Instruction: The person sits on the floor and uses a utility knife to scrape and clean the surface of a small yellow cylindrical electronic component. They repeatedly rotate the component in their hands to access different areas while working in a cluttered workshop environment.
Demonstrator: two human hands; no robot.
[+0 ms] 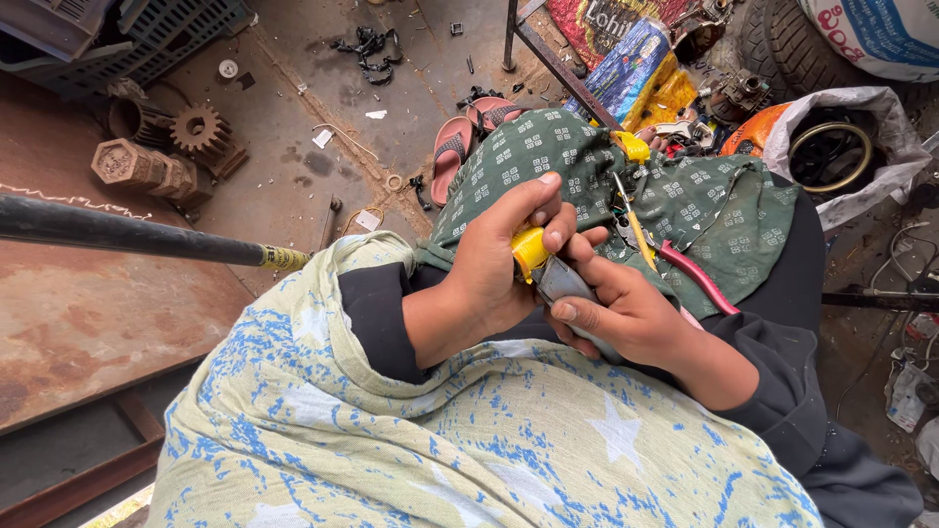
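Observation:
My left hand [492,266] and my right hand [626,315] meet over my lap, both closed on one small part. The part has a yellow end [529,250] pinched by my left fingers. Its grey metal body [560,283] lies in my right hand. I cannot tell what kind of part it is. On my green patterned lap [548,147], just beyond the hands, lie a yellow-handled screwdriver [638,233] and a red-handled tool [696,281]. A pale green and blue scarf [469,440] covers my chest.
A black rod [127,235] with a yellow label crosses from the left. Rusty gears [198,128] sit on the floor beside a rusty metal plate [78,313]. Pink sandals [458,149], a metal frame leg [558,64], a tyre [782,44] and a white sack [861,108] surround me.

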